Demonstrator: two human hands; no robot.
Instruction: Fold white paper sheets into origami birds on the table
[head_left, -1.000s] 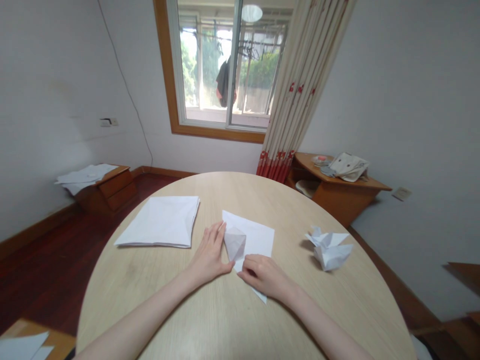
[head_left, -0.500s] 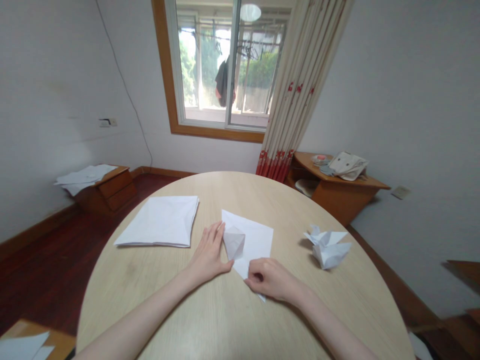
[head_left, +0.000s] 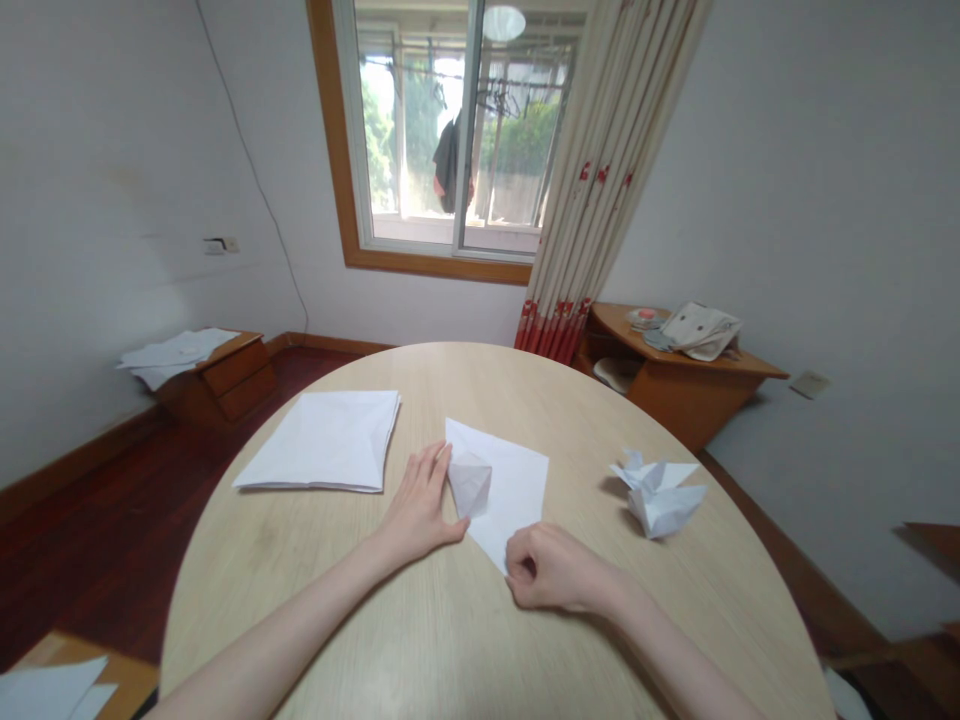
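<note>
– On the round table (head_left: 450, 640), how much of the white sheet (head_left: 517, 480) is folded?
– Just a little. One small flap (head_left: 470, 482) sticks up at its left side. The rest lies flat in the middle of the table, so most of it is not folded yet.
– What is the left hand (head_left: 420, 505) doing?
– It lies flat and open, palm down. Its fingers run along the sheet's left edge, right by the flap.
– And the right hand (head_left: 555, 570)?
– It is curled up like a loose fist on the sheet's near corner. I cannot tell if it pinches the paper or only presses it.
– Is there more paper?
– Yes. A pile of sheets (head_left: 322, 440) lies to the left, and a folded paper shape (head_left: 660, 495) sits well apart to the right.
</note>
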